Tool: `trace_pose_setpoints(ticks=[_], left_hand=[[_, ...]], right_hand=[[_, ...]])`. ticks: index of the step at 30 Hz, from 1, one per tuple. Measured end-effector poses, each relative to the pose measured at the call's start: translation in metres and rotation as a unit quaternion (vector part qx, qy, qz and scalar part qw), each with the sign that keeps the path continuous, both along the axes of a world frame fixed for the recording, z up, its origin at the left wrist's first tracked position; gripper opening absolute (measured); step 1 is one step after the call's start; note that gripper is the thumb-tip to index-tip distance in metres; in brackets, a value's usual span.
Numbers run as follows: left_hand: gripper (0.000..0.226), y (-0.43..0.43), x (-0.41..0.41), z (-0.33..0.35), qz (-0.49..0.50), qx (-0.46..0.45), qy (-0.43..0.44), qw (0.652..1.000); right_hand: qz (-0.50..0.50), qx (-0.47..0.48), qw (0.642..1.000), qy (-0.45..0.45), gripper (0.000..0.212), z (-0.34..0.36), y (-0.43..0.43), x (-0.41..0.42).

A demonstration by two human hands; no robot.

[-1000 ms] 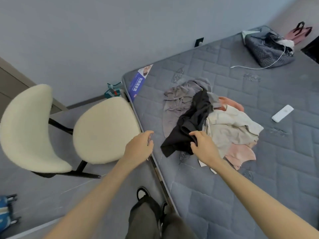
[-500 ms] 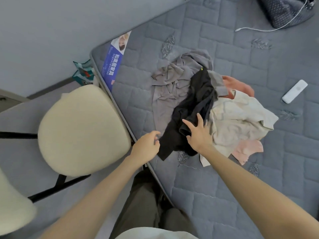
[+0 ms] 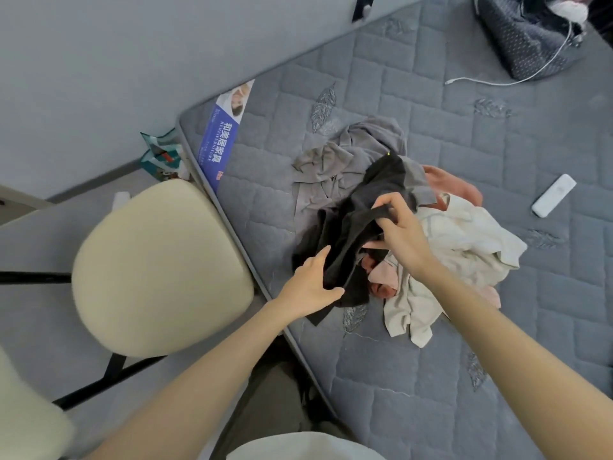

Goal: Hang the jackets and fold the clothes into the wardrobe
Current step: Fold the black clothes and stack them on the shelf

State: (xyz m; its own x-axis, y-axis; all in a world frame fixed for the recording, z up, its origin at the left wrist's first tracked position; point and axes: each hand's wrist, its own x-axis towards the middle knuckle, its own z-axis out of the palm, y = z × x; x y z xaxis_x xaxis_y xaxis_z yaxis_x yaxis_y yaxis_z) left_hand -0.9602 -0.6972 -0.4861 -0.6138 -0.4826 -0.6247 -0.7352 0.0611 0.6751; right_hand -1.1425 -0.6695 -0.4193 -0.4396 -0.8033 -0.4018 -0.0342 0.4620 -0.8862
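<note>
Right hand pinches a raised fold of the black garment between thumb and curled fingers, lifting that edge above the pile; left hand grasps the near, lower part of the same garment, the thumb on one side of the cloth and the fingers laid along the other. Black fabric stretches between the two hands, and its near tail touches the mattress close to the left edge.

Under and around it lies the rest of the heap, all on the mattress: a grey garment crumpled on the far left side; a cream garment spread to the right and trailing toward the near side; a pink piece showing in the gap beneath the black cloth; an orange piece peeking out at the far right of the pile.

Well to the right of the clothes rests a white remote; in the far right corner sits a dark dotted bag with a white cable running out of it across the quilting. A blue label is fixed at the far left corner of the mattress; a cream chair seat stands just beside the left edge, and a small teal bag sits on the floor beyond it against the wall.
</note>
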Motion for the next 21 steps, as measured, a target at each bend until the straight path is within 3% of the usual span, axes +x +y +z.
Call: trace_pose_setpoints(ticks=[2, 6, 12, 21], left_hand=[[0.093, 0.003, 0.001, 0.014, 0.046, -0.036, 0.020, 0.998], [0.068, 0.001, 0.023, 0.046, 0.119, -0.271, -0.022, 0.955], [0.021, 0.027, 0.095, 0.087, 0.186, -0.337, -0.031, 0.922], [0.017, 0.094, 0.212, 0.175, 0.307, -0.384, 0.002, 0.871]], right_hand=[[0.010, -0.045, 0.997, -0.061, 0.024, 0.031, -0.006, 0.009], [0.064, -0.124, 0.986, -0.095, 0.018, 0.090, -0.004, 0.039], [0.054, -0.212, 0.965, -0.146, 0.025, 0.158, 0.029, 0.072], [0.007, -0.225, 0.956, -0.191, 0.030, 0.204, 0.067, 0.131]])
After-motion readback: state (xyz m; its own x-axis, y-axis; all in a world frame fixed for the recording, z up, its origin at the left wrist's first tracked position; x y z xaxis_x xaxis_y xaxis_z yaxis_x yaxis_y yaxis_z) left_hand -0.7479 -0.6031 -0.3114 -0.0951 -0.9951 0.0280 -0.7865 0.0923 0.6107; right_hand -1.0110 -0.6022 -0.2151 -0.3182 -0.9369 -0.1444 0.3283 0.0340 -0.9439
